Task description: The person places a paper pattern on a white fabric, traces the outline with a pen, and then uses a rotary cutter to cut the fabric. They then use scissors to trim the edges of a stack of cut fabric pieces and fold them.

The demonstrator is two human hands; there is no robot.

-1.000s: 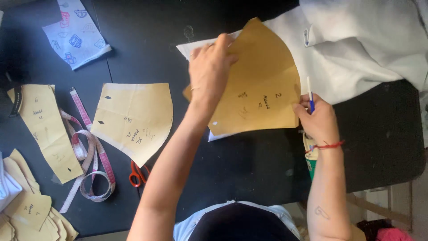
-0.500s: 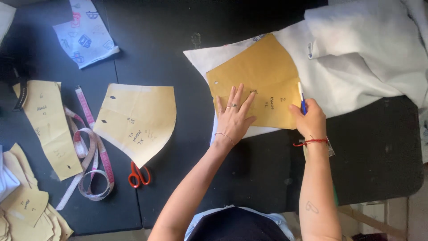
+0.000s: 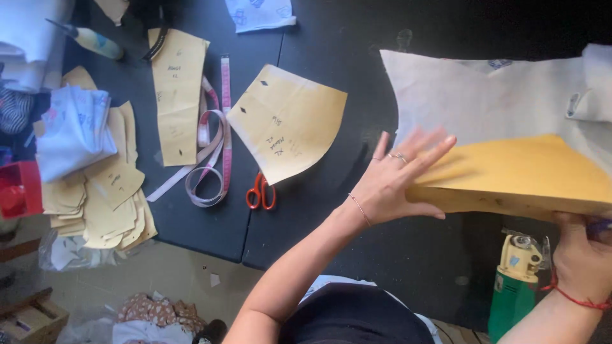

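A large yellow paper pattern piece (image 3: 523, 175) lies tilted over the lower edge of a white fabric sheet (image 3: 484, 95) on the black table (image 3: 331, 223). My left hand (image 3: 398, 181) rests against the pattern's left end with its fingers spread, thumb along the lower edge. My right hand (image 3: 583, 258), with a red thread at the wrist, is under the pattern's lower right edge, closed around a blue pen (image 3: 600, 228). The pattern's right end runs out of view.
On the table to the left lie orange-handled scissors (image 3: 261, 191), a curved pattern piece (image 3: 290, 121), a pink measuring tape (image 3: 213, 159), a long pattern strip (image 3: 177, 95) and a stack of pattern pieces (image 3: 108, 197). A green and cream cutting machine (image 3: 519, 280) stands by my right wrist.
The pattern went from raised to flat on the white fabric, then slid toward the near right edge. My left hand stayed spread on it. The view moved closer and shifted.
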